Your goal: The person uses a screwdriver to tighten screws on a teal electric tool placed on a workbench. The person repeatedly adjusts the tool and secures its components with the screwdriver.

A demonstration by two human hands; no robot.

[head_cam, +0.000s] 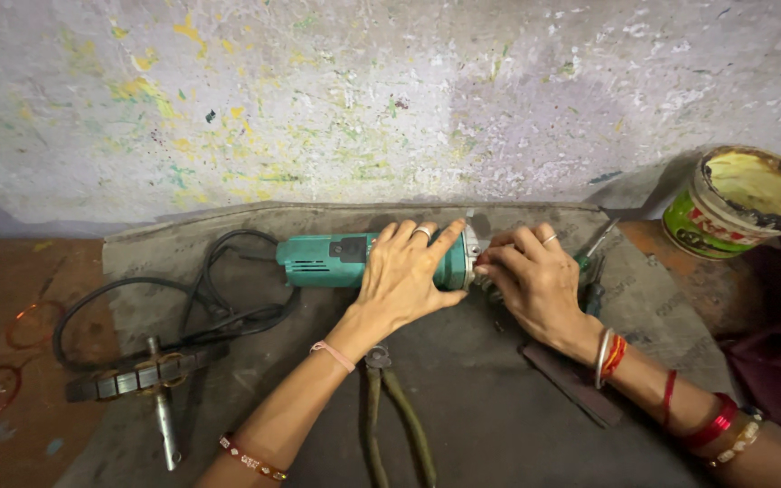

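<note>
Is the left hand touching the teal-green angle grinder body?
Touching: the head view shows the left hand lying flat over the teal-green angle grinder, fingers draped across its body.

I see a rough plaster wall [318,99] filling the upper half of my view, pale grey and lilac, flecked all over with yellow and green paint spatter. Below it the floor [11,271] is reddish-brown and stained. A worn grey mat [499,425] lies on it, its far edge curling up against the foot of the wall. The light is soft and even, brighter on the wall's left part, with a dim shadow along its base.
</note>
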